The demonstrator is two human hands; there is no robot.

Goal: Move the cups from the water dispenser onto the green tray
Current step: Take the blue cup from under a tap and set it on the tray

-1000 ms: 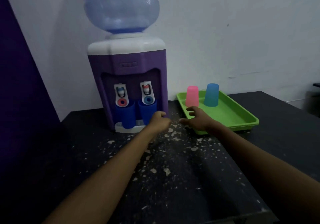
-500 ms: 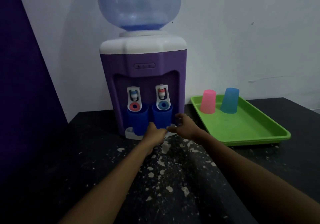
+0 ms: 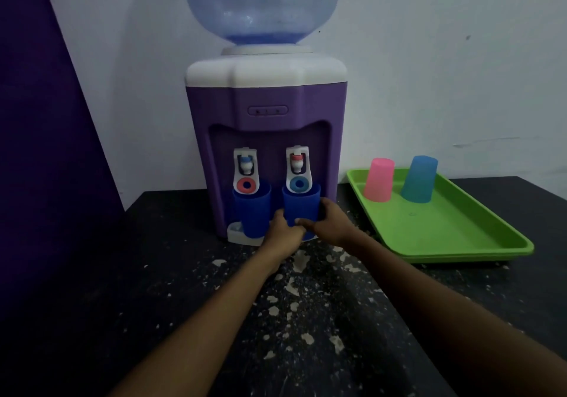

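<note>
Once both hands had been brought in from the bench, the right blue cup [image 3: 301, 205] was clasped between the left hand [image 3: 283, 228] and right hand [image 3: 329, 223]. It had not yet been lifted toward the green tray [image 3: 460, 231].

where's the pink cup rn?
Head view, right side: the pink cup stands upside down at the far left corner of the green tray, beside the light blue cup, right of the water dispenser.

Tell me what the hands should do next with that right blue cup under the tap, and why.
Probably draw the right blue cup straight out toward the person, then carry it to the green tray. Both the left hand and right hand already wrap its lower part, but it stands on the drip tray with its rim behind the tap lever, so lifting first looks blocked.
</note>
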